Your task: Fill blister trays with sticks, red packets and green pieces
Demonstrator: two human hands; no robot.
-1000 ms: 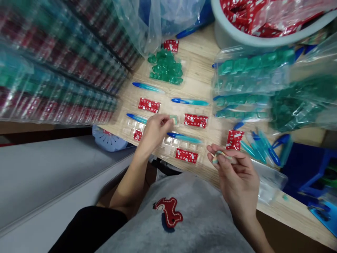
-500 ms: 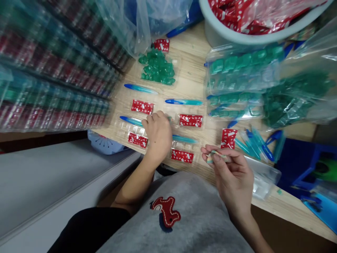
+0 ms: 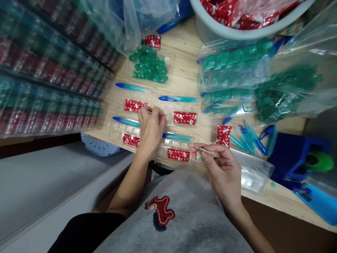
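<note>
Pinching striped pieces (image 3: pixel 199 154) between the fingers of my right hand (image 3: pixel 222 168), over the near edge of the counter (image 3: pixel 181 45). Left hand (image 3: pixel 152 128): between two red packets (image 3: pixel 185 118), fingertips bunched; cannot tell whether they grip anything. Nearby: blue pens (image 3: pixel 177 99). Farther out: green pieces (image 3: pixel 150 65), heaped.

Grn roll (image 3: pixel 319 162), blue hldr (image 3: pixel 284 154), R side.

Just beyond the right hand (image 3: pixel 221 168), a patch of bare pale wooden tabletop (image 3: pixel 207 125) leaves room, closed off by clear plastic trays (image 3: pixel 252 72) of green pieces (image 3: pixel 233 58). Towards the left hand (image 3: pixel 152 128), a slim blue-and-turquoise pen (image 3: pixel 178 137) and flat red white-patterned packets (image 3: pixel 178 155) obstruct low sideways passage.
</note>
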